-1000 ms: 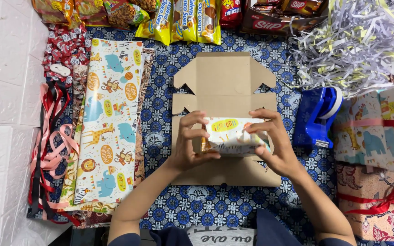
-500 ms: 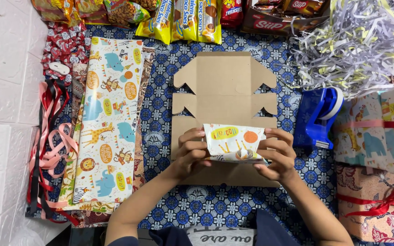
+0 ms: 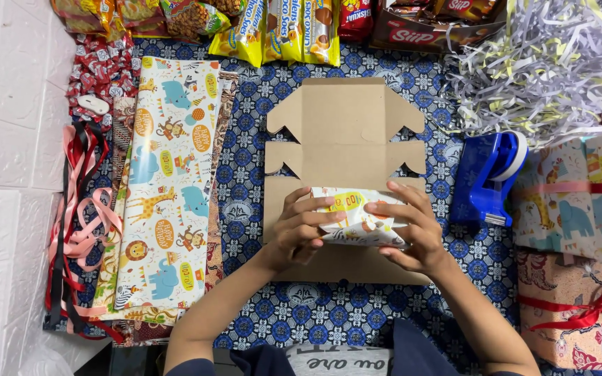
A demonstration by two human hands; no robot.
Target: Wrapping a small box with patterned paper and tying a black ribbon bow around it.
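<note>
Nearest the camera, both forearms reach up over a blue patterned cloth [image 3: 357, 313], and the two hands meet on a small parcel wrapped in animal-print paper [image 3: 360, 221]. The left hand [image 3: 299, 233] curls around the parcel's left end with its fingers laid over the top, while the right hand [image 3: 412, 233] grips the right end, fingers bent across the wrapping; both are closed on it and hold it just above the lower panel of a flat, unfolded cardboard box [image 3: 346, 150]. To the right of the box lies a blue tape dispenser [image 3: 488, 177], and beyond that, at the right edge, sit wrapped gifts with ribbon [image 3: 580, 244]. Left of the box lies a long sheet of wrapping paper [image 3: 168, 188], with loose ribbons [image 3: 78, 223] beside it. Farthest away, snack packets [image 3: 273, 28] line the top edge, and a heap of shredded paper [image 3: 545, 63] fills the top right corner.
</note>
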